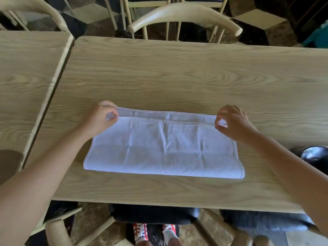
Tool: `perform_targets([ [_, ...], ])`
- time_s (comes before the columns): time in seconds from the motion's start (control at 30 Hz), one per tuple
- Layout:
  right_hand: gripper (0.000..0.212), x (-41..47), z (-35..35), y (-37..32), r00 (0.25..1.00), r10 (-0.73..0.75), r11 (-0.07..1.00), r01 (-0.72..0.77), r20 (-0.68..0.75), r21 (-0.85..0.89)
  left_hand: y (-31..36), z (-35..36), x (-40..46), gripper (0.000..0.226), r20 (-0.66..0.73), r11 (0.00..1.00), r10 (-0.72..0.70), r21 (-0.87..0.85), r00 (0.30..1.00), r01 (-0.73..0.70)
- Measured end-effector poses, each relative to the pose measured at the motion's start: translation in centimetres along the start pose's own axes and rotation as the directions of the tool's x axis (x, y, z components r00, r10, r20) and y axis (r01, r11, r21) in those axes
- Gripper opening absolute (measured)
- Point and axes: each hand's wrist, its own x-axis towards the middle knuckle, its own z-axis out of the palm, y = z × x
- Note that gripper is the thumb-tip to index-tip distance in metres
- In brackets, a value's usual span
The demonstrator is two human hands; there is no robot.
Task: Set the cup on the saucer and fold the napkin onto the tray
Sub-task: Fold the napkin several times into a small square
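Both bare forearms are stretched forward from the near corners of the view and converge over the light wood-grain table (177, 71). The left hand (101, 118) is held knuckles-up at the far left corner of the white rectangular cloth napkin (163, 146), with thumb and fingers pinched shut on the hemmed upper layer there. The right hand (232, 123) is curled at the far right corner, its fingertips (218, 119) closed on the same hem.

The napkin is laid flat on the table, folded over so that a doubled edge is seen at its far side, where a narrow strip of the lower layer shows beyond the upper hem. Its long axis runs left to right, roughly parallel to the near table edge, and the folded crease lies along the near side. The cloth spans the space between the two hands and extends nearward from them, between the forearms.

A dark glossy rounded object (314, 155) is partly seen at the right edge, behind the right forearm; what it is cannot be told
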Motion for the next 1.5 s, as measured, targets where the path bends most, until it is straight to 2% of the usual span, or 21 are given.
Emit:
perform_targets([
  [0.07,0.008,0.7,0.4,0.3,1.000,-0.007,1.000,0.007,-0.008,-0.028,-0.7,0.6,0.6,0.021,0.054,0.997,0.002,0.078,0.999,-0.006],
  [0.17,0.010,1.3,0.5,0.9,1.000,-0.004,0.999,0.005,0.030,-0.043,-1.3,0.3,1.2,0.043,0.137,0.998,0.010,0.060,0.990,-0.019],
  [0.3,0.005,1.7,0.4,1.4,0.999,0.002,0.996,0.001,-0.033,0.084,-0.7,-0.5,2.3,0.040,0.130,0.999,-0.001,0.034,0.991,-0.004],
  [0.4,0.002,2.0,0.2,1.5,0.996,0.047,0.990,-0.036,-0.075,0.137,-0.2,-0.7,3.2,0.027,0.107,1.000,-0.024,-0.001,0.994,0.024],
  [0.53,0.006,2.6,0.6,0.9,0.985,0.111,0.993,-0.105,-0.130,0.054,-0.6,0.2,4.2,0.008,-0.007,0.998,-0.040,0.048,0.999,0.040],
  [0.67,0.012,2.8,0.9,0.5,0.968,0.141,0.990,-0.139,-0.209,0.024,-0.8,1.4,4.2,0.016,-0.096,0.998,-0.056,-0.038,0.994,0.052],
  [0.77,0.006,2.7,0.9,0.6,0.974,0.130,0.991,-0.133,-0.188,-0.004,-0.6,1.7,3.7,0.016,-0.093,0.995,-0.073,-0.081,0.993,0.065],
  [0.87,0.004,2.1,0.8,0.8,0.980,0.141,0.989,-0.144,-0.138,-0.012,-0.2,1.5,2.3,0.031,-0.062,0.989,-0.119,-0.093,0.991,0.113],
  [0.93,0.016,1.6,1.2,0.7,0.970,0.141,0.987,-0.153,-0.197,-0.047,0.9,1.9,1.0,0.011,-0.182,0.991,-0.048,0.111,0.982,0.069],
  [1.0,0.047,0.9,1.9,-0.8,0.953,0.109,0.989,-0.134,-0.284,-0.068,3.2,3.4,0.0,0.037,-0.302,0.951,0.002,0.295,0.953,0.091],
  [1.03,0.056,0.7,2.6,-2.2,0.945,0.082,0.992,-0.109,-0.317,-0.067,5.1,4.6,-0.4,0.047,-0.320,0.944,0.008,0.315,0.947,0.098],
  [1.1,0.059,0.3,4.6,-6.0,0.945,0.022,0.997,-0.047,-0.326,-0.067,9.1,7.4,-0.9,0.055,-0.254,0.947,0.038,0.318,0.967,0.046],
  [1.23,0.058,-0.3,8.7,-10.3,0.981,-0.017,0.999,0.008,-0.192,-0.047,11.6,12.2,-1.4,0.055,-0.020,0.931,0.043,0.365,0.999,-0.033],
  [1.4,0.063,-0.7,9.3,-8.0,0.983,0.001,0.999,-0.010,-0.184,-0.048,10.9,12.8,-1.4,0.064,0.017,0.920,0.007,0.392,1.000,-0.013],
  [1.5,0.068,-2.6,8.5,-4.0,0.966,0.130,0.987,-0.147,-0.224,-0.061,10.9,12.8,-1.4,0.071,0.006,0.928,0.006,0.373,1.000,-0.008],
])
